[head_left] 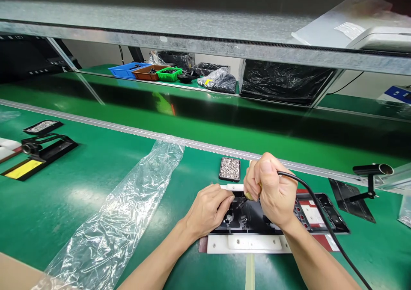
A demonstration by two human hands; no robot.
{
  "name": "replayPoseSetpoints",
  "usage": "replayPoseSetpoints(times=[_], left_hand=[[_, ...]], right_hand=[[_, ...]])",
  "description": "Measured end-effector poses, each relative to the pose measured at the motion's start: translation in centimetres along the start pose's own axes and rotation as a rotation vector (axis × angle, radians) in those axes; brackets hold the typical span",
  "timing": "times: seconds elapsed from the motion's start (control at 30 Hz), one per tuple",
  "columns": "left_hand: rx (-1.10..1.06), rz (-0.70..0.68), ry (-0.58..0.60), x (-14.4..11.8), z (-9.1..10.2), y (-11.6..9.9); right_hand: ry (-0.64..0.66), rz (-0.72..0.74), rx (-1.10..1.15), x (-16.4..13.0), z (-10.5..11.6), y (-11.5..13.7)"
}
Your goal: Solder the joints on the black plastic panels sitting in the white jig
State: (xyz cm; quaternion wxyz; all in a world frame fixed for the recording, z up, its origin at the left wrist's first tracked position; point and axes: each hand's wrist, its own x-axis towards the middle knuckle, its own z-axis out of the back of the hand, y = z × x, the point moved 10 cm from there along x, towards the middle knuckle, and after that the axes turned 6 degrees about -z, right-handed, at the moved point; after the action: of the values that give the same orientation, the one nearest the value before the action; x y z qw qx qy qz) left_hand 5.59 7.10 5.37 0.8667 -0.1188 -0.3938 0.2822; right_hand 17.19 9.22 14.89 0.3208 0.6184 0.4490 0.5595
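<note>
A black plastic panel [253, 219] with moulded posts and openings lies in a white fixture [221, 244]. My right hand [272, 191] is wrapped round a corded tool, apparently a soldering iron [249, 196], with a yellowish grip. Its dark tip slants down to the left over the panel, and a black cord [313, 194] leaves the top of my fist. At the panel's left end, my left hand [210, 208] has thumb and forefinger pinched close to that tip; whatever lies between them is hidden. Just behind stands a small black tray [230, 169] of tiny metal pieces.
Clear plastic film [141, 196] stretches across the green bench at left. A camera-like bracket [48, 151] and another small tray [43, 126] sit further left. To the right is a cylinder on a stand [372, 170]. Overhead runs a metal shelf [192, 46]; coloured bins [130, 69] stand behind.
</note>
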Motion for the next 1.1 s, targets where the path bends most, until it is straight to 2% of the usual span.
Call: replayPoseSetpoints(times=[1.1], left_hand=[[0.001, 0.007, 0.008, -0.29, -0.24, 0.17]], right_hand=[[-0.043, -0.025, 0.008, -0.06, 0.28, -0.29]])
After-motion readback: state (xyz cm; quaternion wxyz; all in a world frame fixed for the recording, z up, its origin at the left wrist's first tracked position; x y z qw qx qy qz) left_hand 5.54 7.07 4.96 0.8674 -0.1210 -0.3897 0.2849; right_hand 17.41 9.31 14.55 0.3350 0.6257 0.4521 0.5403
